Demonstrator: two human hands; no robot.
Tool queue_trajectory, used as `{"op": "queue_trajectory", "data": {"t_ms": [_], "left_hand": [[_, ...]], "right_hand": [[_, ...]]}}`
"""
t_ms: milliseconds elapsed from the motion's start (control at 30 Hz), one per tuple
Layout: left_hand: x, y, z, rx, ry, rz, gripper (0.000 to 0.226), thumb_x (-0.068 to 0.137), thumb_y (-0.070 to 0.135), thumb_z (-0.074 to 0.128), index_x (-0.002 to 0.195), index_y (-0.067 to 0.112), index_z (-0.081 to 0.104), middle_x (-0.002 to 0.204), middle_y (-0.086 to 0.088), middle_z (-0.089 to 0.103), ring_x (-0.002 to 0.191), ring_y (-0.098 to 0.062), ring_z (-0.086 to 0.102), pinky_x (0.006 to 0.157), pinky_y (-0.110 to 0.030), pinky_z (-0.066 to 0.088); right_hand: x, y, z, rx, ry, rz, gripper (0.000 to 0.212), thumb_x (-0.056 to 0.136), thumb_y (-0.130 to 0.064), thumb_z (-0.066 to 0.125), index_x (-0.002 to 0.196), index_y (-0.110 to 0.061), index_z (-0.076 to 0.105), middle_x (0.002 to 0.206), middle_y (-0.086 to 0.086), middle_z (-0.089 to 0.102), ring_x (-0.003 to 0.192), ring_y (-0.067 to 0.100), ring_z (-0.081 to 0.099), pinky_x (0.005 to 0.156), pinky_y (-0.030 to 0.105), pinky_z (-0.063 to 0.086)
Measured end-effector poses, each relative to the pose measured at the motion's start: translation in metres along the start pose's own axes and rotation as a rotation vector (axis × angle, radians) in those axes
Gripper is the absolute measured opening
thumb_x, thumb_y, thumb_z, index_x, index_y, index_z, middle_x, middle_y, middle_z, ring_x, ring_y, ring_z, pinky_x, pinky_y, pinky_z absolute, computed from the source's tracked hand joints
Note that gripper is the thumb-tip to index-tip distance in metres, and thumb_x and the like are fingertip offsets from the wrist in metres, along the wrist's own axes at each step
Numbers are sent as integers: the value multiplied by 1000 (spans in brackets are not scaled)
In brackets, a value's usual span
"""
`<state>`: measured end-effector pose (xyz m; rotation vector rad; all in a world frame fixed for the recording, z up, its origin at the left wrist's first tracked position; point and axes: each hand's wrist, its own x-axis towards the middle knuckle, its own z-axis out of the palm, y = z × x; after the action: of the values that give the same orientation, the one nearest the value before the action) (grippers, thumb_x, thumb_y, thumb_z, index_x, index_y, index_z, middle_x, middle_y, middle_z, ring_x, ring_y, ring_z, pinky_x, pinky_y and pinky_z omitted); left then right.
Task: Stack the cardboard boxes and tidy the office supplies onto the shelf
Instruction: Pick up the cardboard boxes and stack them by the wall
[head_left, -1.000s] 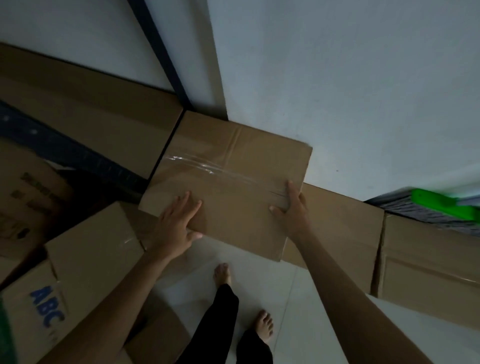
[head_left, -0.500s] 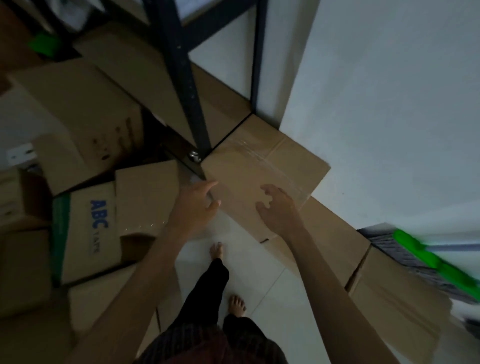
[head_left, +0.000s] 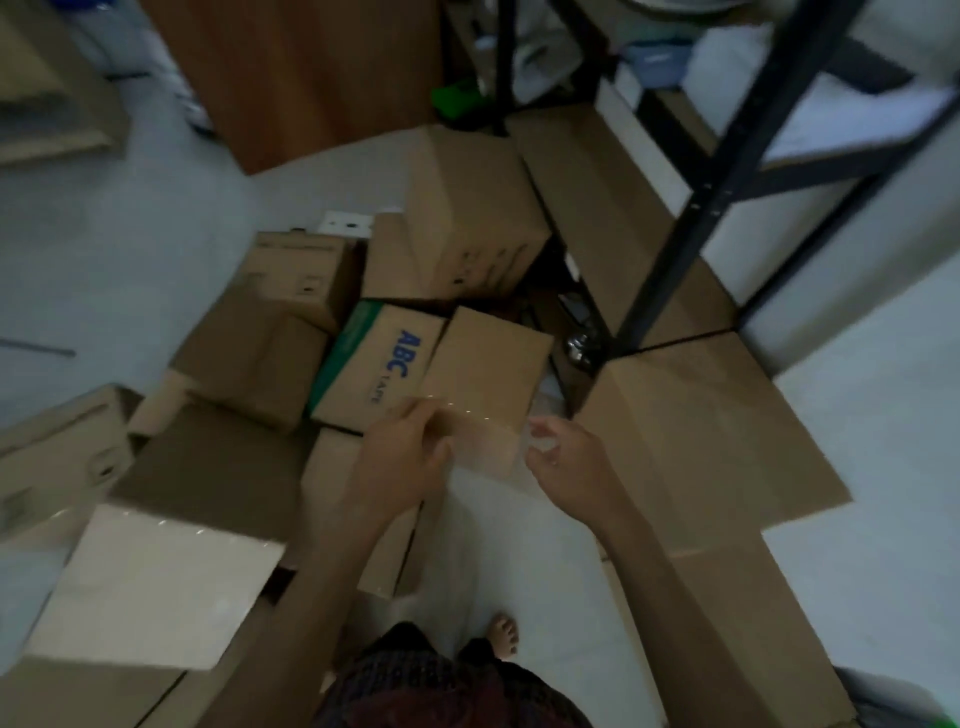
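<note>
Showing shelf (head_left: 693, 218) far right, large cardboard box (head_left: 691, 431) lying on floor at its foot. Showing ABC box (head_left: 374, 364) centre, plain box (head_left: 488, 364) directly right of it. Touching plain box's near left corner with left hand (head_left: 400, 462), grip unreadable through blur. Holding right hand (head_left: 566, 462) slack, empty, just beside near right corner.

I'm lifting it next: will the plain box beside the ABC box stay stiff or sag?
The plain box probably stays stiff: its faces look flat, edges straight. Likely light, being smallish, though contents are hidden. Its glossy taped front may feel slick.
</note>
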<state>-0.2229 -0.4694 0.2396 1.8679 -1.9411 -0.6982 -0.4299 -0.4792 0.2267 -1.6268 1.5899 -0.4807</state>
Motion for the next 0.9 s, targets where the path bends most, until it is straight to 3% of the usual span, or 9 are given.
{"op": "queue_trajectory", "data": {"t_ms": [200, 300, 367, 467, 533, 600, 700, 900], "left_hand": [[-62, -66, -47, 61, 137, -172, 58, 81, 44, 41, 127, 13, 55, 123, -7, 57, 104, -27, 58, 89, -37, 45], [-91, -92, -60, 103, 191, -267, 45, 90, 31, 52, 133, 18, 49, 131, -3, 52, 118, -23, 51, 110, -47, 21], [-117, -113, -71, 96, 267, -327, 43, 92, 25, 54, 134, 18, 47, 133, 0, 51, 123, -18, 48, 115, -47, 5], [-156, -143, -85, 48, 363, -394, 39, 89, 19, 58, 128, 16, 53, 126, -2, 57, 119, -19, 52, 115, -45, 2], [-187, -167, -96, 0, 402, -472, 39, 89, 18, 59, 128, 15, 54, 126, -3, 57, 114, -21, 56, 115, -42, 4], [-205, -181, -99, -51, 415, -516, 40, 89, 19, 59, 128, 15, 54, 126, -4, 56, 111, -24, 59, 115, -45, 21], [-241, -205, -113, -109, 468, -564, 42, 87, 23, 58, 128, 13, 55, 126, -5, 55, 109, -24, 59, 94, -39, 46], [-288, -250, -129, -51, 484, -656, 41, 86, 15, 63, 126, 8, 57, 125, -10, 57, 114, -28, 55, 92, -32, 40]], "right_hand": [[1, -67, 61, -36, -228, -126, 36, 92, -22, 56, 127, -21, 53, 122, -5, 56, 97, 8, 53, 82, 21, 42], [-5, -94, 92, -46, -307, -181, 35, 92, -21, 55, 128, -22, 53, 120, -6, 55, 102, 8, 53, 83, 19, 41], [-10, -114, 119, -88, -372, -212, 36, 92, -22, 54, 128, -22, 52, 120, -6, 54, 105, 7, 51, 86, 20, 41], [-23, -142, 154, -138, -442, -271, 36, 91, -23, 56, 127, -23, 53, 123, -4, 55, 113, 10, 49, 97, 30, 44], [-32, -163, 180, -183, -475, -326, 34, 92, -23, 55, 126, -21, 53, 124, -2, 56, 117, 12, 49, 100, 34, 43], [-34, -175, 194, -188, -501, -347, 31, 94, -21, 52, 124, -19, 55, 120, -1, 58, 113, 13, 51, 98, 32, 44], [-44, -198, 227, -178, -549, -362, 32, 93, -22, 52, 125, -20, 55, 119, -1, 59, 111, 13, 54, 91, 27, 44], [-56, -235, 279, -202, -638, -375, 40, 92, -26, 54, 132, -26, 49, 127, -8, 53, 109, 7, 50, 77, 17, 39]]}}
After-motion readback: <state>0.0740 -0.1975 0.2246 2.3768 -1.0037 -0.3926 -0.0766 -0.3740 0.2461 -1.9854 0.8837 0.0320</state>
